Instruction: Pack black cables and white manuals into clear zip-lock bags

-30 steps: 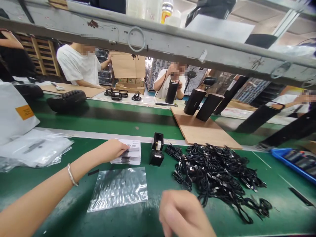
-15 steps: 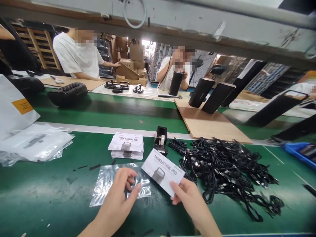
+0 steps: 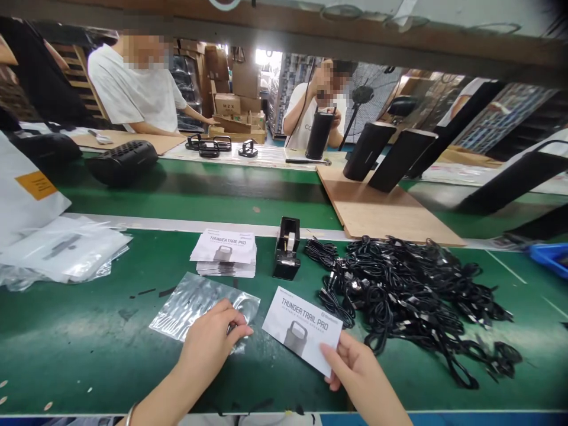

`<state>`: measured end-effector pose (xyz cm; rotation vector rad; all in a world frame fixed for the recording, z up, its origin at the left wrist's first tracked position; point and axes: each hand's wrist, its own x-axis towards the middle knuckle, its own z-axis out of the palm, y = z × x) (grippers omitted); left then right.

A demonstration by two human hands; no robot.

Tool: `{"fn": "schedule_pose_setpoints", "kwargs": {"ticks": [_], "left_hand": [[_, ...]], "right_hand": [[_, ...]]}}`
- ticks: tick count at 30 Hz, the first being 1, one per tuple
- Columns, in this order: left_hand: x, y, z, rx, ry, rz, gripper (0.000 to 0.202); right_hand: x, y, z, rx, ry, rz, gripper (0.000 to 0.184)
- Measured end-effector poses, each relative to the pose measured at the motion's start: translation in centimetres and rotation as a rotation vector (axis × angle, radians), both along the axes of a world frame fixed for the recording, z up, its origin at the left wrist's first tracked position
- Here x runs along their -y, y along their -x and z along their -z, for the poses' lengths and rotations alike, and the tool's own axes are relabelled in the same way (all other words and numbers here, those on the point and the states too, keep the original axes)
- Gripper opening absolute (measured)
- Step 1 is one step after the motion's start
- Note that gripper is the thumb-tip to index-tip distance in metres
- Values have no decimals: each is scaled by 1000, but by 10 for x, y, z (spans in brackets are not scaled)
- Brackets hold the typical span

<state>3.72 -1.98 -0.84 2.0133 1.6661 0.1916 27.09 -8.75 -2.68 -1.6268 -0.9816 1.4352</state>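
Note:
My right hand [image 3: 352,370] grips a white printed booklet [image 3: 297,346] by its lower right corner, thumb on the front cover. The cover reads "THUNDERTRAIL PRO" over a grey picture. My left hand [image 3: 215,334] is closed in a pinch at the right end of a clear plastic bag [image 3: 190,302], which lies on the green table; part of the bag is hidden under the hand. A gap separates the booklet from the bag. Behind them stand a stack of matching booklets [image 3: 225,254] and a black tape dispenser [image 3: 287,251].
A heap of coiled black cables [image 3: 399,296] covers the right side. Clear bags [image 3: 66,248] are piled at the left. Beyond lie a black speaker [image 3: 122,163] and a wooden board [image 3: 381,213] bearing two black cylinders [image 3: 370,151]. Co-workers sit opposite; an overhead beam [image 3: 284,29] spans the top.
My left hand's fingers have closed at the bag, which has turned and shifted slightly left. The booklet in my right hand has come lower and nearer, its cover turned more toward me.

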Motion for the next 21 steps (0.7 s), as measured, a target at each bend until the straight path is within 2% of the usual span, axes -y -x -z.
{"fn": "schedule_pose_setpoints", "kwargs": {"ticks": [3, 8, 16, 21], "left_hand": [[3, 2, 1, 44, -37, 31, 23], [8, 7, 4, 53, -121, 89, 29], [15, 5, 7, 162, -216, 5, 24], [16, 6, 6, 218, -220, -22, 24]], "right_hand": [[3, 7, -1, -51, -9, 9, 52], [7, 31, 0, -88, -30, 151, 54], [21, 54, 9, -64, -8, 255, 65], [26, 54, 4, -99, 0, 219, 63]]}}
